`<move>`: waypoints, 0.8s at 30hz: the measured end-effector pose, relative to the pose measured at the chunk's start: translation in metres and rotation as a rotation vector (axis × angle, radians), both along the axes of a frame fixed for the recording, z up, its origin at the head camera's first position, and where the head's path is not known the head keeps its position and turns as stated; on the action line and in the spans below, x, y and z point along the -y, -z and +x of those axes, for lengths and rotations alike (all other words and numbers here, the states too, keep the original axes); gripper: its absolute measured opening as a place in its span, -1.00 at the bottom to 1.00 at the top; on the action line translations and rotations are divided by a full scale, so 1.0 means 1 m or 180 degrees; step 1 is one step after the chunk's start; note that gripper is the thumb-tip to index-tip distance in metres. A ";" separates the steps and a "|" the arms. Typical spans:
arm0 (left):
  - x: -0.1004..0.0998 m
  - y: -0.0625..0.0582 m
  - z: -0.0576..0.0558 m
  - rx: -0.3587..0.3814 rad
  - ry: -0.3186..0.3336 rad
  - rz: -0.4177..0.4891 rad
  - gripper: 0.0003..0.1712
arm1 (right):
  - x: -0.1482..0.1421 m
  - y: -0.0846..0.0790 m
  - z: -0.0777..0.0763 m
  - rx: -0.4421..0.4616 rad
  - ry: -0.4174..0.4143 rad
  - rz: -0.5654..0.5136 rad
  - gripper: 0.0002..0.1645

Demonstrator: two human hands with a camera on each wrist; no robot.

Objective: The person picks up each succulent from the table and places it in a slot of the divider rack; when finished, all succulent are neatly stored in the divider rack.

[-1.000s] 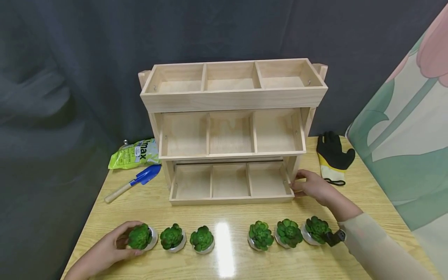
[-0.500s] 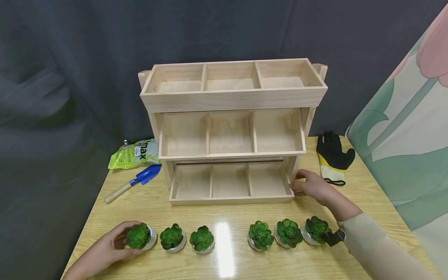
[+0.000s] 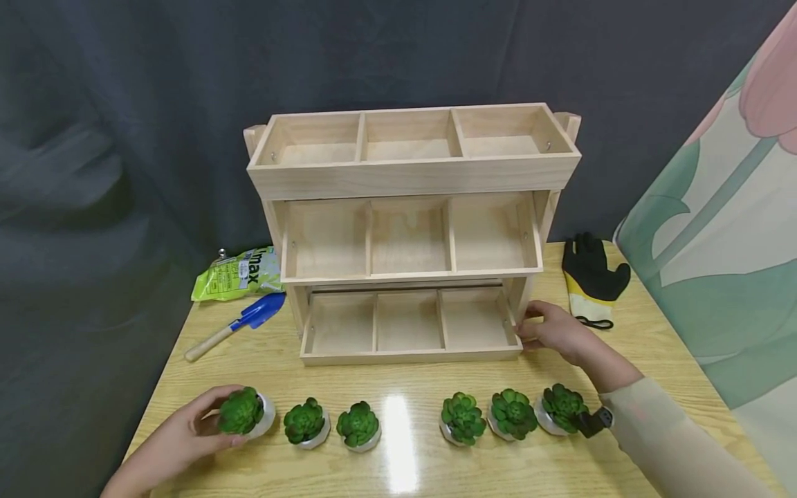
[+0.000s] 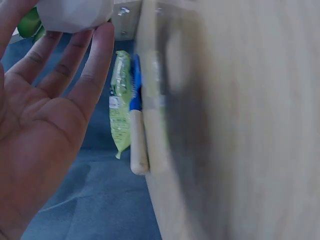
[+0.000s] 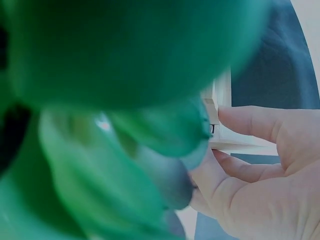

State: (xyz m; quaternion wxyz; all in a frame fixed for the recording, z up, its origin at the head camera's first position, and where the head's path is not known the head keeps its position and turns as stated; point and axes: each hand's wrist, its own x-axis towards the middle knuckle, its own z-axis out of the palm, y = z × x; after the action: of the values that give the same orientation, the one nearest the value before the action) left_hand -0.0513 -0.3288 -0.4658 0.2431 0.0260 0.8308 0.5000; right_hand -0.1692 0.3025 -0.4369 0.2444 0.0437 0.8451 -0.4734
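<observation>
At the front left, my left hand holds a small potted succulent, green leaves in a white pot, tilted toward the palm. In the left wrist view the fingertips lie against the white pot, close over the tabletop. My right hand grips the lower right corner of a three-tier wooden planter stand, thumb and fingers on either side of the wood. The stand's tiers each have three bare compartments. Blurred green leaves cover much of the right wrist view, hiding part of the stand.
Two potted succulents stand right of my left hand. Three more stand at the front right, one under my right forearm. A blue trowel and a green bag lie left of the stand, a black-and-yellow work glove right of it.
My left hand has moved slightly left and up with the potted succulent, tilting it a little more. The right hand stays at the stand's corner.
</observation>
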 end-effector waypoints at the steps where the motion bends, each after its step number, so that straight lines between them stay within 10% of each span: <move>1: 0.000 -0.003 0.000 0.0008 -0.0028 0.0017 -0.06 | 0.000 0.000 0.000 0.0002 0.0005 -0.0004 -0.17; 24: -0.039 -0.041 -0.036 -0.0673 0.0053 0.0002 -0.22 | -0.001 0.001 0.001 0.0052 0.0099 -0.0055 -0.16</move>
State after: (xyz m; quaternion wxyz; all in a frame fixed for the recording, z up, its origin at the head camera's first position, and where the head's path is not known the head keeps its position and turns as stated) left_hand -0.0868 -0.2898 -0.4246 0.1582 0.0855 0.8514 0.4928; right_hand -0.1687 0.3033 -0.4375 0.2443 0.0585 0.8382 -0.4841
